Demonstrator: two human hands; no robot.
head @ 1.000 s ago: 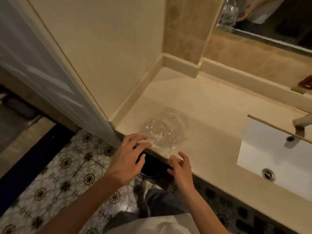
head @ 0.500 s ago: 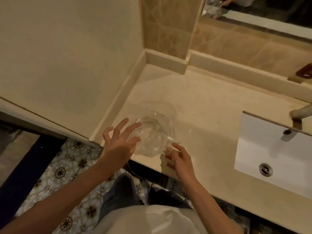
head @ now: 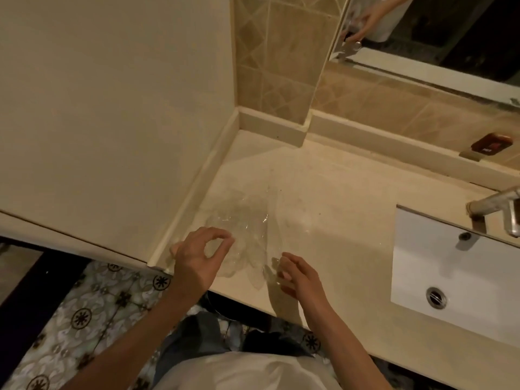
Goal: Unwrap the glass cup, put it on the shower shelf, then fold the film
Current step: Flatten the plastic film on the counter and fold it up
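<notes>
A crumpled sheet of clear plastic film (head: 247, 235) lies on the beige counter (head: 332, 192), near its front left corner. My left hand (head: 201, 254) pinches the film's left edge between thumb and forefinger. My right hand (head: 295, 274) grips the film's near right edge with curled fingers, close to the counter's front edge. A fold of the film stands up between the two hands. No glass cup or shower shelf shows in this view.
A white sink (head: 455, 274) with a metal tap (head: 495, 206) sits to the right. A mirror (head: 439, 35) hangs above the tiled backsplash. A small dark red object (head: 491, 146) rests on the back ledge. Patterned floor tiles (head: 92, 311) lie below left.
The film was a rounded bundle and now lies spread out flatter. My left hand went from spread fingers to a pinch on it. My right hand closed on its near edge.
</notes>
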